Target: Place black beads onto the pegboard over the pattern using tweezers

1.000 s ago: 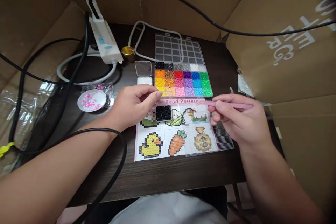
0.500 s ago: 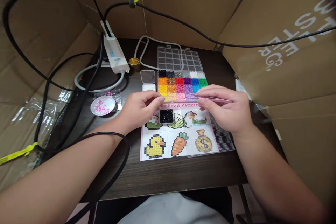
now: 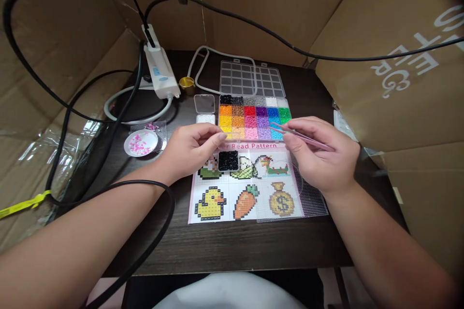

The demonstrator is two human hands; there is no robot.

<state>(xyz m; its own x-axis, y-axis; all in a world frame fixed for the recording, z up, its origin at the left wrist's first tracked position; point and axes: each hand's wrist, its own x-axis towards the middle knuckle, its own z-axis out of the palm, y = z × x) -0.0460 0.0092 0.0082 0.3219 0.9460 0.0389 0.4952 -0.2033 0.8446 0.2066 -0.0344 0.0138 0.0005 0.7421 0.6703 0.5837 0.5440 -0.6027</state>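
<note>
My left hand (image 3: 194,149) pinches the edge of what looks like a clear plastic lid (image 3: 235,137), belonging to a small box of black beads (image 3: 228,161) on the pattern sheet (image 3: 221,181). Pink tweezers (image 3: 308,139) are held in my right hand (image 3: 321,154). Their tips point left, slightly apart, above the blue and purple compartments of the sorting box (image 3: 249,122). I cannot make out any bead between the tips. Printed on the sheet are a duck, a carrot, a money bag and other pixel figures. A clear pegboard (image 3: 311,198) partly overlaps its right side.
To the left, a white dish (image 3: 140,143) of pink and white beads rests over another pegboard (image 3: 162,131). Behind are a small box of white beads (image 3: 205,119), a gold cup (image 3: 187,85) and a power strip (image 3: 161,70). A black cable (image 3: 170,217) loops over my left forearm.
My right hand has moved a little to the right, and the tweezers now slant more, with their tips higher and farther apart. My left hand keeps its pinch. The view has shifted slightly.
</note>
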